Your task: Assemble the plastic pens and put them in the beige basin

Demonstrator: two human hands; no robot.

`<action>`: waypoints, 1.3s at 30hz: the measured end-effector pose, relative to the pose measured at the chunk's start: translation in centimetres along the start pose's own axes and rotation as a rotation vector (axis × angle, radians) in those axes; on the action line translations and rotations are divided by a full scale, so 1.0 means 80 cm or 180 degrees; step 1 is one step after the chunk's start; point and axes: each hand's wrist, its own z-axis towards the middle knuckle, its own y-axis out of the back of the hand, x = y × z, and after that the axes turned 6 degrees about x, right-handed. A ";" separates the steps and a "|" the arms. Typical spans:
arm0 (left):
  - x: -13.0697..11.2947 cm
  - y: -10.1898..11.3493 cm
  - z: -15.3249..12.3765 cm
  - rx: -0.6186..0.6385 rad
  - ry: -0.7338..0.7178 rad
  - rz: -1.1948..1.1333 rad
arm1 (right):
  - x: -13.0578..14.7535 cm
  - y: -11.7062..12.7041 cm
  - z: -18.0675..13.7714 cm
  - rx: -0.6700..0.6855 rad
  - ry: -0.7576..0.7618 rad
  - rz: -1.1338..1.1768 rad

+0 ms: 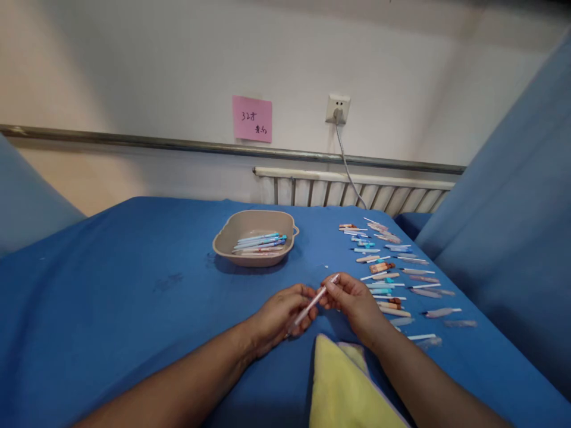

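A slim pale pink pen point(311, 305) slants between my two hands, its upper end to the right. My right hand point(354, 299) pinches that upper end between thumb and fingers. The fingers of my left hand point(280, 314) curl around the lower part, with the tip pointing down and left. Beyond my hands stands a beige plastic basin point(227, 244) with a small loop handle on its right side. Several blue, white and pinkish pens point(259, 242) lie together in it.
Loose pens, refills and pen parts point(383, 291) lie in rough columns on the right of the blue-covered table point(134, 285). A yellow cloth point(348, 386) lies near me. Behind are a radiator point(312, 184), a rail point(178, 142) and a plugged-in cable point(345, 154). Blue curtains point(513, 178) hang at the sides.
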 end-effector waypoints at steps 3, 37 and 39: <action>-0.001 0.000 -0.001 -0.0084 -0.0044 -0.0044 | 0.002 0.001 -0.001 0.0070 -0.0014 -0.0011; -0.007 0.020 0.003 -0.0700 -0.0741 0.0915 | 0.016 0.007 0.002 -0.0212 0.0453 -0.0789; -0.007 0.018 0.002 -0.0771 -0.0774 0.0955 | 0.017 0.007 0.002 -0.0245 0.0446 -0.0849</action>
